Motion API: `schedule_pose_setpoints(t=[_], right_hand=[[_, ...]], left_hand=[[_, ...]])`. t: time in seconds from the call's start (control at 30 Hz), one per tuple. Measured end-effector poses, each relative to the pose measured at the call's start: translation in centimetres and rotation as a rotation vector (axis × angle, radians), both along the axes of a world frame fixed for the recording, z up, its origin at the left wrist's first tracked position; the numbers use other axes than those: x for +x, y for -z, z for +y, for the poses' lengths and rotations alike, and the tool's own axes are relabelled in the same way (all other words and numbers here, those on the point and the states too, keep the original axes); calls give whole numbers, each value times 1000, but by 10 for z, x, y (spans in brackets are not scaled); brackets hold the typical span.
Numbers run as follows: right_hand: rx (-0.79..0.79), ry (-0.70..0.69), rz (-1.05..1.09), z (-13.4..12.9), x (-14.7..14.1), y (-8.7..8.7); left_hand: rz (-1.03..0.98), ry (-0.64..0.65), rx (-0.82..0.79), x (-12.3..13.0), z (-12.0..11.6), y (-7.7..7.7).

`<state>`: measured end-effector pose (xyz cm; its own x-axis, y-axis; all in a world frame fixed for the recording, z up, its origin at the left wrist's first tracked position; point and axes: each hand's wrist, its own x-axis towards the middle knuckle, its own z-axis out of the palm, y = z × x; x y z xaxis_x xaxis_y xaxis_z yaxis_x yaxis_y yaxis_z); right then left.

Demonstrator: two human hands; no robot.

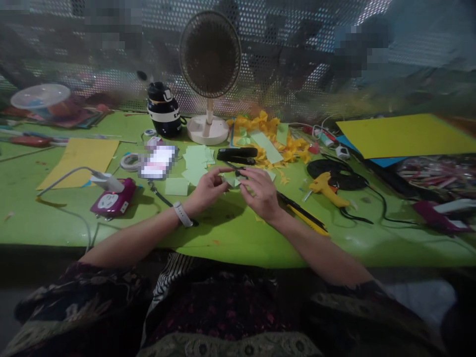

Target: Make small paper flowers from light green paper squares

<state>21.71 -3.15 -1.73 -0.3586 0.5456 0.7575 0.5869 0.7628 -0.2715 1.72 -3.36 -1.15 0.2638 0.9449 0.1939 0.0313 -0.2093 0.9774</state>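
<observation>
My left hand (211,189), with a pale band on the wrist, is closed in a pinch at a small piece of light green paper (233,180). Close against it, the fingers of my right hand (261,192) are bent around a thin dark tool (237,172), whose kind I cannot make out. Just beyond the fingers lies a black stapler (237,155). Stacked light green paper pieces (195,161) lie behind my left hand, and a single green square (177,187) is beside it. A yellow and black cutter (307,218) rests by my right wrist.
A fan (208,130) and dark bottle (164,111) stand at the back. Yellow paper petals (260,121) are heaped behind the stapler. A phone (159,162), tape roll (131,161) and purple power socket (113,198) lie left; a yellow glue gun (327,191) lies right.
</observation>
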Motion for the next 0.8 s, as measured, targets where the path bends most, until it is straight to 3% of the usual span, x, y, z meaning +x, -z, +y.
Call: schedule_pose_setpoints(t=[0.23,0.33,0.47,0.63,0.8], right_hand=[[21,20,73,-1,-3,-5],[-25,11,101,-1,-3,-5],[-30,-10,127,0,-4,-2],[-126,-12,152,1,-2,-4],[-231,-4,397,7,8,-8]], left_hand=[[235,-176,517,-2,4,3],[326,-182,620,-6,9,4],[339,-177,613,-7,10,5],[195,-188,504,-6,8,1],[76,-180,408,-11,17,3]])
